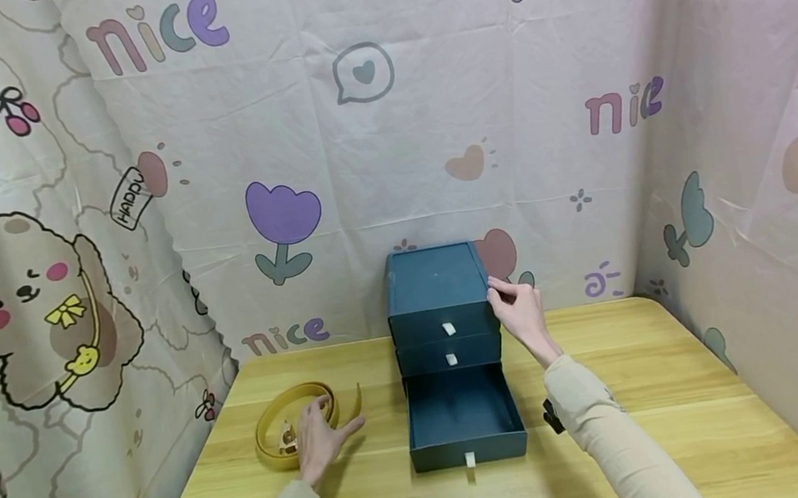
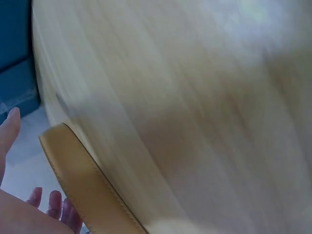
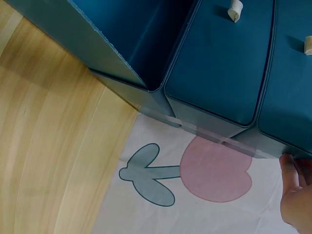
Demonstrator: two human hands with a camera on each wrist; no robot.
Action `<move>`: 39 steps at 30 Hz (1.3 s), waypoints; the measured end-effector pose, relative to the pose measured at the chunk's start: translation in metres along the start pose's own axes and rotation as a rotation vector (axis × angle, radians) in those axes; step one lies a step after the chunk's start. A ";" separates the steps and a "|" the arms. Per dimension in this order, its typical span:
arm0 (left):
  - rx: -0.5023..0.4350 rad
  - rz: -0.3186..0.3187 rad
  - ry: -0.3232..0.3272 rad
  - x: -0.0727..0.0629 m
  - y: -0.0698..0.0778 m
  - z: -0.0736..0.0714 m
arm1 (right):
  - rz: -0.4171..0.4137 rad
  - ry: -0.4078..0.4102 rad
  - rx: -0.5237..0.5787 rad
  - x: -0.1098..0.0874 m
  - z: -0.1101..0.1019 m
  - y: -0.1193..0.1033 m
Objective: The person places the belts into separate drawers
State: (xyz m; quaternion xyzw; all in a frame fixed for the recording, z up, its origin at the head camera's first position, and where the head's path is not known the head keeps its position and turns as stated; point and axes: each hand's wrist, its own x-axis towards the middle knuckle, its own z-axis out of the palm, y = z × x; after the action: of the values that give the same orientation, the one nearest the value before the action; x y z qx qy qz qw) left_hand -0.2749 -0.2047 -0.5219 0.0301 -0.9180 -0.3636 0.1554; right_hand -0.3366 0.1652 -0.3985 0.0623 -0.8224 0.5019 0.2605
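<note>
A tan-yellow belt [image 1: 267,414] lies coiled on the left of the table, a gold-coloured buckle [image 1: 287,439] inside the coil and its free end standing to the right. Over the coil's right side is my left hand [image 1: 318,442], thumb spread away from the fingers. In the left wrist view the fingertips show behind the belt strap [image 2: 87,180]. A dark blue drawer box [image 1: 436,278] stands at the back of the table. Its bottom drawer [image 1: 469,452] is pulled out and bare inside. My right hand [image 1: 521,313] touches the box's upper right side with its fingertips.
The box's two upper drawers [image 1: 417,328] are closed, each with a small white pull tab [image 1: 449,329]. A wooden table [image 1: 656,417] extends on both sides. Patterned cloth [image 1: 387,158] hangs behind the table and at its sides.
</note>
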 end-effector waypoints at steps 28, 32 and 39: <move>0.104 0.097 -0.128 0.002 -0.012 0.003 | 0.003 -0.003 0.015 0.000 0.001 0.000; 0.084 0.108 -0.125 0.002 -0.013 0.003 | 0.001 -0.002 0.013 0.000 0.001 0.001; 0.057 0.129 -0.119 0.001 -0.016 0.005 | 0.002 -0.001 0.025 0.000 0.000 0.000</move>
State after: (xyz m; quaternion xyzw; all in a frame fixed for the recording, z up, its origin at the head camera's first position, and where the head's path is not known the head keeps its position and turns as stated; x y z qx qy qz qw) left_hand -0.2786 -0.2128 -0.5360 -0.0462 -0.9356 -0.3278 0.1227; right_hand -0.3364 0.1648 -0.3985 0.0652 -0.8162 0.5124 0.2588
